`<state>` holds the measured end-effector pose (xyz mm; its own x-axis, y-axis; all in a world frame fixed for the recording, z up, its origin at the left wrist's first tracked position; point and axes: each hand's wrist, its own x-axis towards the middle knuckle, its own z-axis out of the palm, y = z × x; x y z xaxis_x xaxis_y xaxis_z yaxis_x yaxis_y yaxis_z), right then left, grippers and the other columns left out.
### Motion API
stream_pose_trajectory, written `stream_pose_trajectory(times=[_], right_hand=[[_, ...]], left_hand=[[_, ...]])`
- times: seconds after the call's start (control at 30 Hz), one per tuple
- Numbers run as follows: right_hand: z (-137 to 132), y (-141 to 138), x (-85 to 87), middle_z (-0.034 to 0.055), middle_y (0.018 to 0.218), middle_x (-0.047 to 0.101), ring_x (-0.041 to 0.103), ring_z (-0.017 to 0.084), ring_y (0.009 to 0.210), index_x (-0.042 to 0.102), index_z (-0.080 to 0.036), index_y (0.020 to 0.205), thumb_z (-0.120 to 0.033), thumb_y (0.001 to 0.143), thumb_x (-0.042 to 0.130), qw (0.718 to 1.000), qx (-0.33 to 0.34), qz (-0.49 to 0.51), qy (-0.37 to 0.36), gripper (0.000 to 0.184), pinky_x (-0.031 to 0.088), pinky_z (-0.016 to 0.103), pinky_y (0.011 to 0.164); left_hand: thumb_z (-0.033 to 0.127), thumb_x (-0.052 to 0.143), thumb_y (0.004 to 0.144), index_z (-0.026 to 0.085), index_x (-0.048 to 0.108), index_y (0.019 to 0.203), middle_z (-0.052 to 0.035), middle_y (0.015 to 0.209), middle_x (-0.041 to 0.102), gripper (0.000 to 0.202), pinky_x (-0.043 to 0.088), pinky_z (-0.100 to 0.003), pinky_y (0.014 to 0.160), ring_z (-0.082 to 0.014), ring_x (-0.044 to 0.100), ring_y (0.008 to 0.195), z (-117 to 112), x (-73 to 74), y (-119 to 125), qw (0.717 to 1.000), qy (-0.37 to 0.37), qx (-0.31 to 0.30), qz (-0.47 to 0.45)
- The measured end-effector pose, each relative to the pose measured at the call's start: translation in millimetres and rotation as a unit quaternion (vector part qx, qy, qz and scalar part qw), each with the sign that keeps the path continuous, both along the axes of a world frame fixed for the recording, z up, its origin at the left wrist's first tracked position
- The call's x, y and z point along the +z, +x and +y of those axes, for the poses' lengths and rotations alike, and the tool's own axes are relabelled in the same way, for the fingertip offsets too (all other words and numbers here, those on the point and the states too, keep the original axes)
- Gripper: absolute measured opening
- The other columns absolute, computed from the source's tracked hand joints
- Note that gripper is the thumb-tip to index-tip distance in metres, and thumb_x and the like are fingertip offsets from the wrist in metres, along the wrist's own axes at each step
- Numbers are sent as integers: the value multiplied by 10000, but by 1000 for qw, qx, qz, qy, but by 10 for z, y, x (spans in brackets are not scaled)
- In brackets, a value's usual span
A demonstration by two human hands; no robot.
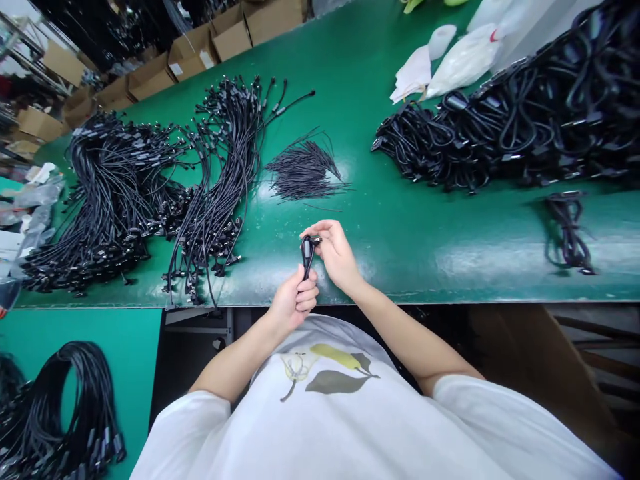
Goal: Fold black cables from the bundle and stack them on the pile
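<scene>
A black cable (307,249) is looped up between my two hands, above the front part of the green table. My left hand (295,297) is closed around the lower part of the loop. At its upper end, my right hand (336,252) pinches the cable near a metal-tipped connector (316,239). Just beyond my hands lies a pile of thin black ties (305,170). To the left of it, a bunch of straight black cables (227,160) is spread on the table.
Another heap of cables (115,180) lies further left. On the right is a large pile of coiled cables (500,133), with one separate bundle (570,230) in front. White plastic bags (463,67) sit behind. Cardboard boxes (193,50) line the far edge. Cable coils (75,407) rest on a lower left surface.
</scene>
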<state>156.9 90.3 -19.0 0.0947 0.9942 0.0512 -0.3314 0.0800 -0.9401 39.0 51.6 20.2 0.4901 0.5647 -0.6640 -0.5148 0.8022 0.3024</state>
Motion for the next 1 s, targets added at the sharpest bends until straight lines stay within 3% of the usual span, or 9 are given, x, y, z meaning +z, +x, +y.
stream_pose_trajectory(times=[0.13, 0.27, 0.4, 0.5, 0.57, 0.67, 0.77, 0.9, 1.0], right_hand=[[-23, 26, -29, 54, 1076, 627, 616, 143, 981, 431, -236, 1055, -254, 913, 401, 1000, -18, -9, 20, 146, 534, 333, 845], [-135, 80, -39, 105, 1331, 530, 601, 183, 1125, 392, -259, 1252, -377, 871, 565, 999, 25, -38, -25, 435, 525, 370, 921], [-314, 187, -61, 97, 1132, 657, 661, 190, 907, 498, -222, 1196, -497, 871, 545, 979, 118, -135, -100, 428, 554, 347, 771], [-328, 511, -30, 44, 863, 677, 628, 167, 699, 546, -211, 1063, -529, 905, 458, 968, 82, -202, -126, 366, 528, 327, 669], [-286, 874, 9, 18, 740, 630, 583, 161, 619, 553, -223, 1021, -491, 933, 399, 943, 11, -304, -137, 322, 495, 323, 643], [-300, 1472, 56, 44, 703, 595, 529, 184, 597, 578, -217, 919, -426, 939, 388, 816, -84, -545, -175, 283, 425, 331, 606], [-414, 1914, 33, 124, 847, 615, 545, 236, 727, 600, -175, 869, -405, 923, 438, 682, -158, -681, -212, 287, 407, 358, 654], [-507, 2320, -133, 175, 1016, 601, 541, 262, 872, 616, -128, 1053, -311, 912, 459, 615, -286, -702, -218, 279, 418, 379, 738], [-590, 2499, -191, 219, 1084, 585, 524, 308, 977, 621, -115, 1072, -235, 897, 451, 606, -348, -684, -212, 272, 417, 446, 805]], left_hand=[[396, 507, 942, 137, 454, 637, 102, 520, 178, 403, 125, -113, 289, -12, 118, 347, 85, -40, -21, 1000, 5, 9, 7], [427, 576, 895, 139, 488, 677, 101, 513, 236, 372, 128, -121, 306, -18, 166, 362, 182, -133, -32, 996, 76, 25, 39], [461, 705, 771, 131, 604, 814, 11, 624, 515, 347, 352, -146, 430, -75, 479, 522, 203, -238, 7, 965, 212, -123, 99], [388, 686, 788, 167, 673, 925, -91, 912, 655, 261, 502, -295, 771, -203, 614, 924, 280, -174, -117, 860, 411, -222, 206], [315, 633, 830, 215, 678, 1022, -108, 1119, 643, 221, 437, -358, 958, -250, 531, 1167, 370, -78, -354, 732, 540, -172, 380], [273, 542, 877, 198, 589, 1220, -157, 1294, 560, 354, 325, -448, 1065, -303, 434, 1275, 528, 19, -844, 524, 556, -104, 636], [291, 490, 896, 145, 556, 1241, -192, 1229, 578, 381, 356, -474, 1006, -339, 484, 1179, 706, -33, -1236, 375, 539, -168, 736], [313, 374, 943, 205, 619, 961, -106, 973, 641, 269, 410, -423, 891, -290, 562, 960, 832, -134, -1357, 329, 590, -208, 708], [375, 415, 926, 166, 574, 1102, -139, 1032, 615, 316, 413, -419, 850, -308, 545, 973, 784, -97, -1276, 289, 574, -181, 745]])
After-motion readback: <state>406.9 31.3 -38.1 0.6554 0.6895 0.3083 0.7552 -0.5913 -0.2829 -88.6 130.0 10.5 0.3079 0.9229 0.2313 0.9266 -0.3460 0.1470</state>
